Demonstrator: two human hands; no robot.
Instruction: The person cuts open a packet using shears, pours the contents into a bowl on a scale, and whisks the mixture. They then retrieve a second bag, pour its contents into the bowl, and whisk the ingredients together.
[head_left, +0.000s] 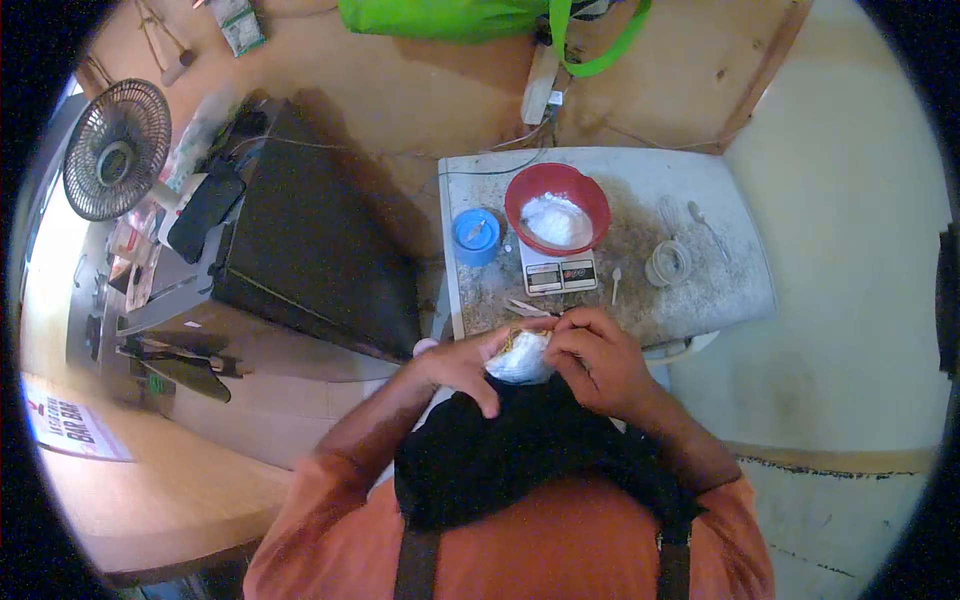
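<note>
A small plastic bag of white powder (519,362) is held close to my body, with what look like yellowish rubber bands near its top. My left hand (463,366) is around its left side, thumb stretched out and fingers partly hidden behind it. On the right, my right hand (598,362) has its fingers bent and pinched at the bag's upper edge. Just beyond the hands lies a thin pointed metal tool (527,308), partly covered. A red bowl (586,183) with white powder (555,221) rests on a white kitchen scale (558,273).
Left of the bowl stands a blue round container (476,238). To the right are a small spoon (616,285), a clear jar (668,264) and a larger spoon (709,228) on the white table (742,285). A dark cabinet (320,235) and a fan (118,150) stand at left.
</note>
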